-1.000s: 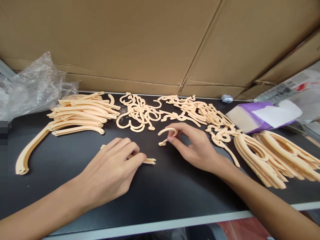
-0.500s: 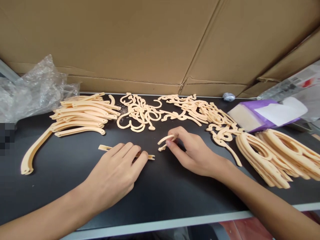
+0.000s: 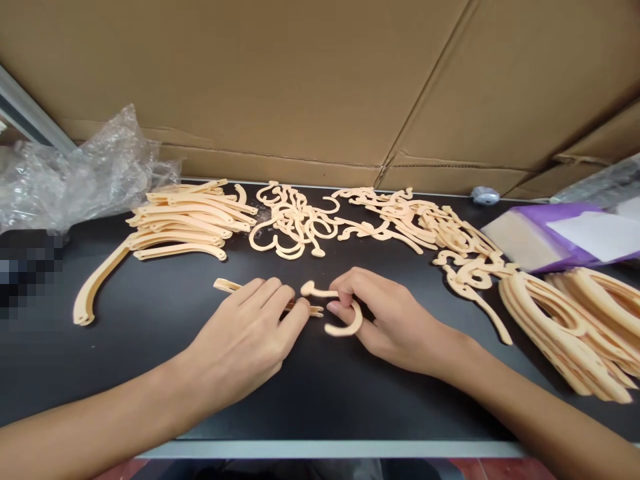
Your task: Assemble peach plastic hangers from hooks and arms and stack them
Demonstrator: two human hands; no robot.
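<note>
My left hand is closed around a cream plastic hanger arm, whose two ends stick out on either side of the fingers. Its right end looks forked. Between thumb and fingers, my right hand pinches a cream hanger hook. The hook's curved end faces me, and its knobbed end points left, just above the forked tip of the arm. Whether hook and arm touch I cannot tell. The middle of the arm is hidden under my left fingers.
Behind my left hand lies a stack of hanger arms. Loose hooks are heaped at centre back, with joined pieces to their right. Stacked hanger parts, a purple packet and clear plastic wrap flank them. Cardboard stands behind.
The hook has been turned in my right fingers, so its knob now points left and its curve hangs nearer me. Both hands are closer together. The view has shifted slightly left.
</note>
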